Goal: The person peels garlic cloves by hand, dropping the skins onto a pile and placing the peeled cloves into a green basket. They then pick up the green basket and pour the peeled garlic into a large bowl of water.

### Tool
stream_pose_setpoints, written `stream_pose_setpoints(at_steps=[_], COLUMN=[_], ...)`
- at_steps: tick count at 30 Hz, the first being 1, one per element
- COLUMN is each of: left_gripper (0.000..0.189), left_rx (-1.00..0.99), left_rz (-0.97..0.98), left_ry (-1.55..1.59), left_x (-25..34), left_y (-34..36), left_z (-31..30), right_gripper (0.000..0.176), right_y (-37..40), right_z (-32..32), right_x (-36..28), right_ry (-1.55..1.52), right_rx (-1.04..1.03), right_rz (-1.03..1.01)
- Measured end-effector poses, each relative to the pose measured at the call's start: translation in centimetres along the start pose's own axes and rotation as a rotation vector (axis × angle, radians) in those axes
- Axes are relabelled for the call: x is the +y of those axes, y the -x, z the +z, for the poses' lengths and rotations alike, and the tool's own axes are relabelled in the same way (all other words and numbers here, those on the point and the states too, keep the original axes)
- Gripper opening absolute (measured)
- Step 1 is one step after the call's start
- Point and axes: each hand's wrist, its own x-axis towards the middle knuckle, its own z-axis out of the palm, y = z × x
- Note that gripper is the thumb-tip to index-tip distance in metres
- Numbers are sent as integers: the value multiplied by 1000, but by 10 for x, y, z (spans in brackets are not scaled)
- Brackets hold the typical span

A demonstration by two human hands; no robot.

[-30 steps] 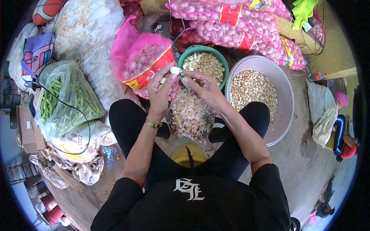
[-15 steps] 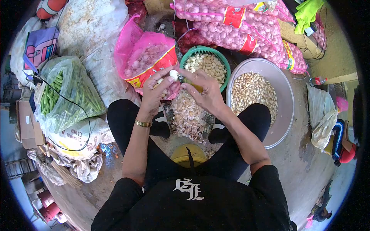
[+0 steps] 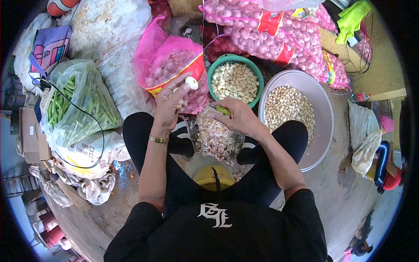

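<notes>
My left hand (image 3: 171, 101) is closed, with a peeled white garlic clove (image 3: 191, 83) between thumb and fingertips. Other pale pieces show against its curled fingers. My right hand (image 3: 241, 117) grips a small green-handled knife (image 3: 223, 110), whose blade hardly shows. Below and between both hands lies a heap of papery garlic skins (image 3: 214, 137). Just beyond them, a green basket (image 3: 260, 83) holds peeled cloves (image 3: 233, 83). An opened pink mesh bag of garlic (image 3: 168, 65) lies behind my left hand.
To the right stands a wide grey basin (image 3: 325, 115) with unpeeled cloves (image 3: 288, 107). Full pink garlic sacks (image 3: 301, 39) are stacked at the back. A plastic bag of green beans (image 3: 83, 105) sits on the left, with a black cord (image 3: 97, 124) across it.
My hands have moved apart. The left one lifts the clove slightly away to the left, while the right one has dropped lower with the knife, over the skins.
</notes>
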Motion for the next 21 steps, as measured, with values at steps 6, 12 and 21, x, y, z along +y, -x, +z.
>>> stream_pose_setpoints(at_steps=[6, 12, 21], left_gripper=[38, 35, 34], left_rx=[-10, -22, -122], left_rz=[1, 8, -121], left_ry=[15, 55, 115], left_x=[0, -8, -4], left_y=[0, -4, -1], left_z=[7, 6, 20], right_gripper=[31, 26, 33], right_y=[-6, -4, -21], right_z=[-10, -7, -19], right_x=[-12, -20, -28], right_ry=[43, -240, -44], right_rx=[-155, -78, 212], right_rz=[131, 208, 98])
